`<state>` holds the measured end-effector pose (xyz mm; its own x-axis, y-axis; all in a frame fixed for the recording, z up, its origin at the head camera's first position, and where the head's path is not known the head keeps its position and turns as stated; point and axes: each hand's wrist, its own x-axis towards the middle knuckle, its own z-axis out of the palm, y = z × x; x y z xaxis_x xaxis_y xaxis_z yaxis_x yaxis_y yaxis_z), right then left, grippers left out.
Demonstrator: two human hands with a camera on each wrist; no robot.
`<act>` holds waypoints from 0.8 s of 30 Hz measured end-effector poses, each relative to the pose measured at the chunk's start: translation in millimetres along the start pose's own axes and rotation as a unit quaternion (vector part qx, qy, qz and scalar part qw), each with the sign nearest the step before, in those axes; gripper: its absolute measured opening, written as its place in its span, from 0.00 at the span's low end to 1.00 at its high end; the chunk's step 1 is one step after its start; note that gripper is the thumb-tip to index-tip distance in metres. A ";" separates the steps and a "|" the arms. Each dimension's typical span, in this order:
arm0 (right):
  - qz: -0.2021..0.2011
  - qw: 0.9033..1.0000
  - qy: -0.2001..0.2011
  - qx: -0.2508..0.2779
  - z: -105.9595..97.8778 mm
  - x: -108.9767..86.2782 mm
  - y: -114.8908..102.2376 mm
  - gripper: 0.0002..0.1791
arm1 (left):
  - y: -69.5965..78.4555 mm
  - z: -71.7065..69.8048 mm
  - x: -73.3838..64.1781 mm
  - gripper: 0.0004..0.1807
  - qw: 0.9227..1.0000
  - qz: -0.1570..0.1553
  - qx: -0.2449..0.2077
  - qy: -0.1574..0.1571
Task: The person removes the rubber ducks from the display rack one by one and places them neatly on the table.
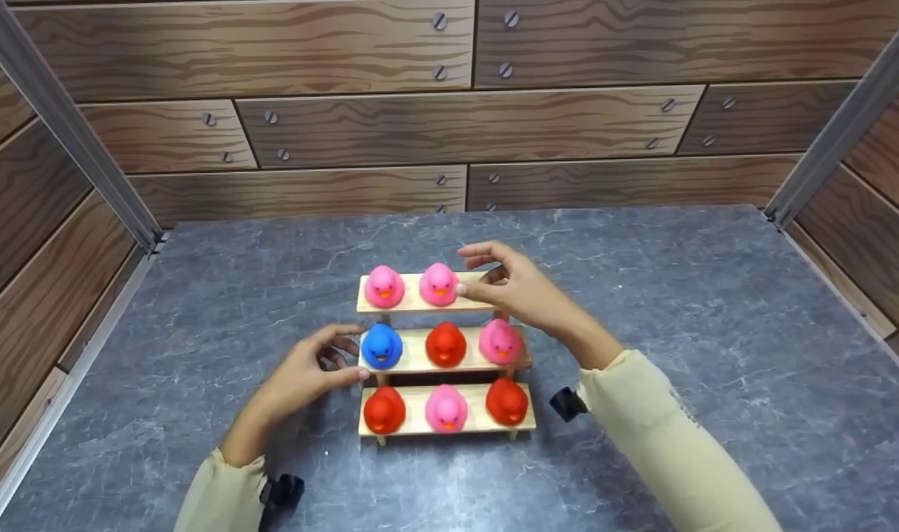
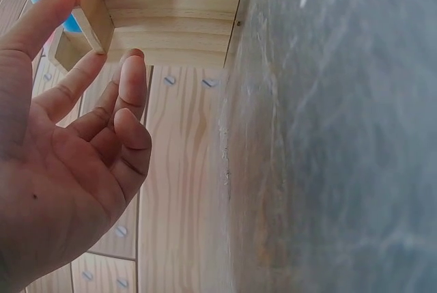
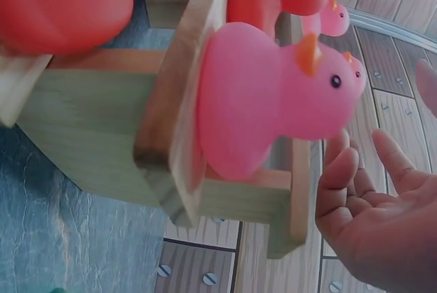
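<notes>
A three-tier wooden stand (image 1: 412,311) carries several rubber ducks. On its top tier sit two pink ducks (image 1: 384,287), at the left and in the middle. The middle tier bears a blue duck (image 1: 381,347), a red duck (image 1: 445,345) and a pink duck (image 3: 239,102). Along the bottom tier, two reds flank a pink one (image 1: 446,408). My left hand (image 1: 309,369) is spread at the left end of the middle tier, fingertips right at the board's edge beside the blue duck. My right hand (image 1: 523,288) hangs over the top tier's right end, thumb tip close beside the middle pink duck, gripping nothing.
The stand rests on a grey marbled tabletop (image 1: 678,295). Wood-patterned walls (image 1: 360,133) close off the back and both sides, with metal posts (image 1: 826,125) at the corners. A black device (image 1: 567,404) is at the right sleeve.
</notes>
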<state>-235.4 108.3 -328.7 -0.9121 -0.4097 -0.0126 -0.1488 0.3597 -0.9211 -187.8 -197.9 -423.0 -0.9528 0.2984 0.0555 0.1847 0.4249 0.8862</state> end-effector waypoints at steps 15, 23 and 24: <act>-0.037 0.999 -0.007 -0.028 12.1 11.0 3.0 0.29 | -1.2 1.8 0.6 0.31 1.000 0.009 -0.003 0.002; -0.029 0.999 -0.009 -0.040 17.0 14.9 4.9 0.26 | -1.2 1.6 0.8 0.31 1.000 0.010 -0.009 0.002; -0.028 0.999 -0.008 -0.044 17.4 15.1 4.7 0.26 | -1.4 1.6 1.0 0.31 1.000 0.010 -0.010 0.002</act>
<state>-243.3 89.2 -340.0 -0.8954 -0.4442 0.0318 -0.2332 0.4069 -0.8832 -188.7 -196.8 -424.9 -0.9498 0.3035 0.0758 0.1996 0.4014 0.8939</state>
